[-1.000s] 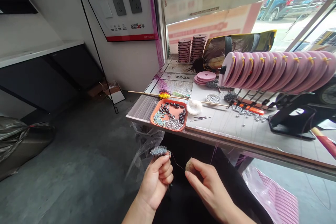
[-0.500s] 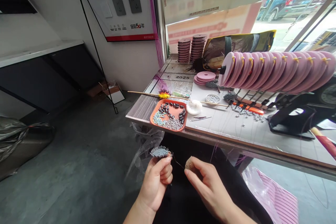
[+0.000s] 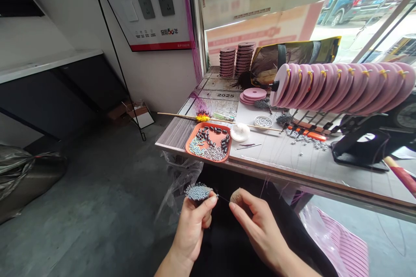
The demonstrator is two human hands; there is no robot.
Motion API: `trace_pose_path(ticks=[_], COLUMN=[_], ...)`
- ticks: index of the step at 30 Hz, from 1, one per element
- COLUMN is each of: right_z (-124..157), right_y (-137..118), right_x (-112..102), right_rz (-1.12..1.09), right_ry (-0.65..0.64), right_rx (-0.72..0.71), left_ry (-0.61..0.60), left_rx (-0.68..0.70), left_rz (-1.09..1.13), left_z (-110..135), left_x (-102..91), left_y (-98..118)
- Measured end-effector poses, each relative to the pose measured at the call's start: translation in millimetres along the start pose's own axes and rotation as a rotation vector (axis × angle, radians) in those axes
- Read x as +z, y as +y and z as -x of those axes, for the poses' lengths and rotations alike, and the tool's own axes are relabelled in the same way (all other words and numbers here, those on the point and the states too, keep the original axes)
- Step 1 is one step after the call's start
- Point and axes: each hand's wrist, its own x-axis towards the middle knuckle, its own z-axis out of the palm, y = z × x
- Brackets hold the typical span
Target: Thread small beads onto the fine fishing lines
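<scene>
My left hand (image 3: 194,225) is closed around a bundle of small grey-headed pins or sinkers (image 3: 197,191), whose heads stick out above my fingers. My right hand (image 3: 256,225) is close beside it, thumb and forefinger pinched on a thin dark line (image 3: 222,198) that runs between the two hands. Both hands are held low, in front of the table edge and above my dark lap. What the right fingertips hold besides the line is too small to make out.
An orange tray (image 3: 190,147) of beads and small tubes sits at the table's near edge. Behind it lie a white dish (image 3: 239,132), a long stick (image 3: 182,116), stacks of pink discs (image 3: 245,57) and a row of pink spools (image 3: 341,86) on a black stand (image 3: 360,149).
My left hand has lifted slightly and turned the bundle so its grey heads face up more. My right hand has moved a little closer to the left.
</scene>
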Motion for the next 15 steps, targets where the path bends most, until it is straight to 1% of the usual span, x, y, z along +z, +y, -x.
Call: trace_pose_path(ticks=[3, 6, 8, 9, 11, 13, 15], right_z=[0.4, -0.8, -3.1, -4.4, -7.0, -8.4, -8.1], right_y=[-0.5, -2.8, -5.0, -5.9, -6.6, -6.4, -6.3], right_x=[-0.7, -1.6, -1.7, -1.5, -0.6, 0.7, 1.8], right_rz=[0.047, 0.112, 0.196, 0.264, 0.448, 0.620, 0.699], right_ry=[-0.012, -0.029, -0.064, -0.082, -0.101, -0.113, -0.151], right_rx=[-0.011, -0.046, -0.096, -0.125, -0.182, -0.230, -0.286], left_ry=[0.058, 0.101, 0.119, 0.126, 0.105, 0.046, -0.035], left_rx=[0.025, 0.092, 0.112, 0.099, 0.045, 0.024, 0.023], left_rz=[-0.043, -0.140, -0.185, -0.192, -0.184, -0.140, -0.020], left_z=[1.2, 4.2, 5.7, 5.8, 5.2, 4.4, 4.9], left_x=[1.5, 2.0, 0.2, -1.2, -3.5, -3.2, 0.0], left_y=[1.5, 1.4, -1.1, -2.9, -5.8, -5.4, 0.1])
